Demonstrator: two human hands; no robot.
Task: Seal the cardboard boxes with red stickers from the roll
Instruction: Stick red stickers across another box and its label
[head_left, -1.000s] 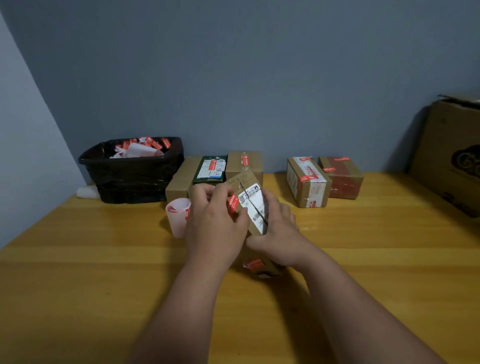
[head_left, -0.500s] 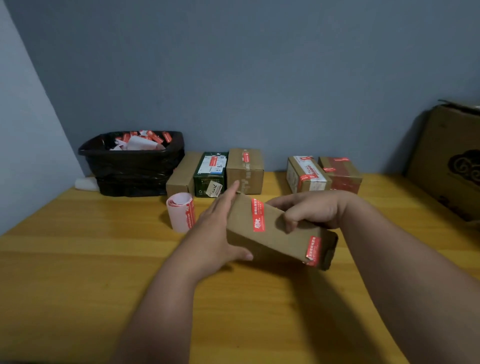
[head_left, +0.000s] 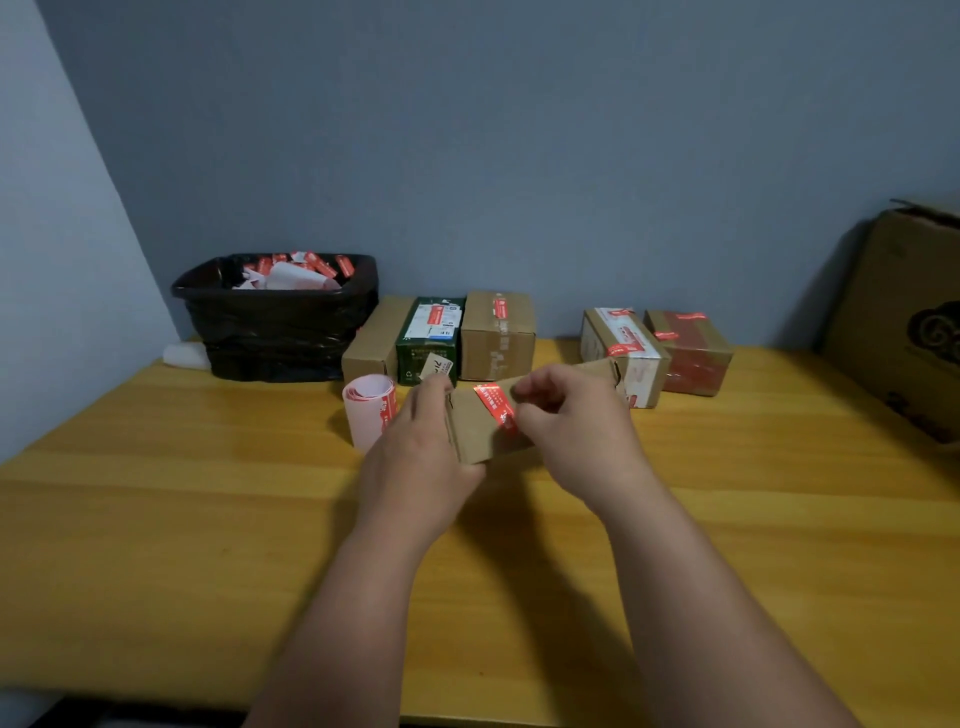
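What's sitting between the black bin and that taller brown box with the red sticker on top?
In the head view, a low brown box and a dark green box stand between the black bin and the taller brown box.

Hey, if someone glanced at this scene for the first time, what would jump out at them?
Mid-table, the left hand and right hand hold a cardboard box bearing a red sticker. Left of it stands the sticker roll; at the back left, a black bin holds scraps.
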